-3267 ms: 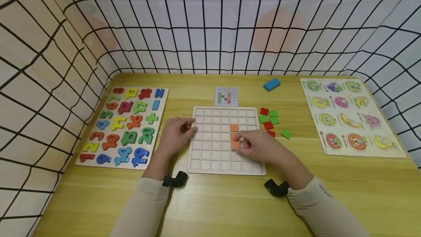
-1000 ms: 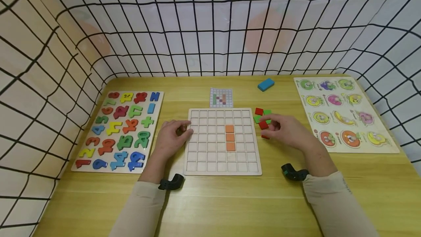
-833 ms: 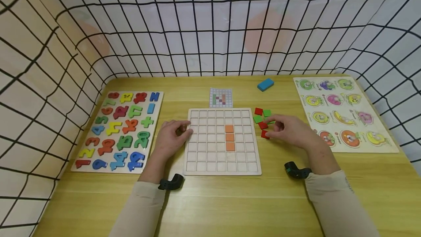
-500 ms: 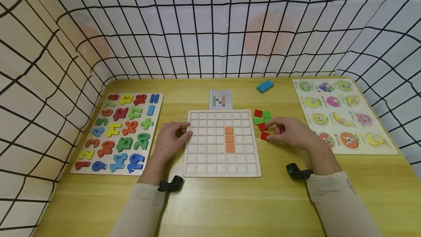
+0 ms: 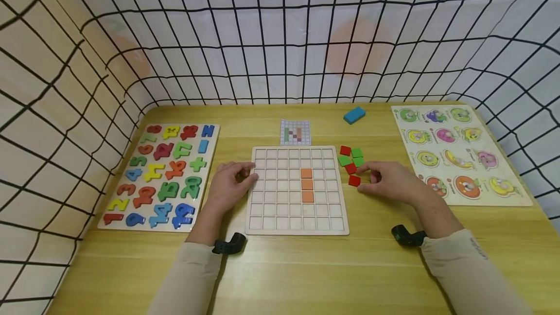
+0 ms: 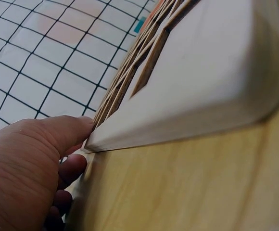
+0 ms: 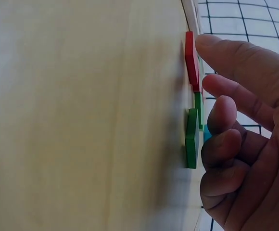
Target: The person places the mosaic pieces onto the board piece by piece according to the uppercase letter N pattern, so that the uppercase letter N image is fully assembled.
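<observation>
In the head view a pale wooden grid board (image 5: 297, 229) lies at the middle of the table, with three orange tiles (image 5: 307, 184) in one column. My left hand (image 5: 228, 184) has its thumb and index fingertips at the board's left edge; the left wrist view shows the thumb at the rim. My right hand (image 5: 389, 181) hovers by the loose tiles right of the board, thumb and index finger apart with nothing between them. Its thumb is close to the nearest red tile (image 5: 354, 180). Other red tiles (image 5: 345, 150) and green tiles (image 5: 357, 152) lie beyond. The right wrist view shows another green tile (image 7: 192, 138) beside the curled fingers.
A small pattern card (image 5: 295, 132) lies behind the board. At left is a number puzzle (image 5: 101, 226), at right a fruit puzzle (image 5: 485, 199). A blue block (image 5: 354, 115) sits at the back. Black wire mesh (image 5: 284, 47) encloses the table's far side and flanks.
My right hand has left the orange tiles and moved right to the loose tiles, then drawn slightly back, uncovering the nearest red tile. My left hand stays at the board's edge.
</observation>
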Demonstrator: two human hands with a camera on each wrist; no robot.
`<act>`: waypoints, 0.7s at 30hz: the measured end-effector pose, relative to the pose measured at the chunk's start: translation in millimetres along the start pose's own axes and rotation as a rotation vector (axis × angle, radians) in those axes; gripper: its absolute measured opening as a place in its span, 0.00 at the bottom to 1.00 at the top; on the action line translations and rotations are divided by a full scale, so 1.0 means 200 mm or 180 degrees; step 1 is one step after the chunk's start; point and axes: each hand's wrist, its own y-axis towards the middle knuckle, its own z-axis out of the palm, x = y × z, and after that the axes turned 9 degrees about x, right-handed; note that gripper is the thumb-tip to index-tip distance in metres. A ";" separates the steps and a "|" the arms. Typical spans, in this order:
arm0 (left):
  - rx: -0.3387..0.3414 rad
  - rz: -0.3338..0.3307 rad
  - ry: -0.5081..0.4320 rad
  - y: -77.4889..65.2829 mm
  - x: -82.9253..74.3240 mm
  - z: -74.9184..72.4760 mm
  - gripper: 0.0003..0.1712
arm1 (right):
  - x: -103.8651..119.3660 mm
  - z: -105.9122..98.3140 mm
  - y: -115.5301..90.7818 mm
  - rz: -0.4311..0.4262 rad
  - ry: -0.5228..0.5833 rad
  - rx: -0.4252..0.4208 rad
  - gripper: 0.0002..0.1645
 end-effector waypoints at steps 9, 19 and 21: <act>0.0005 0.0044 0.0016 0.00 0.01 0.00 0.19 | 0.00 0.00 0.00 -0.0032 -0.0118 -0.0013 0.22; -0.0001 0.0038 -0.0010 0.00 0.01 0.00 0.20 | 0.02 0.01 0.02 0.0004 -0.0138 0.0053 0.21; 0.0004 0.0021 -0.0006 0.00 0.01 0.00 0.20 | 0.03 0.01 0.02 0.0003 -0.0128 0.0059 0.21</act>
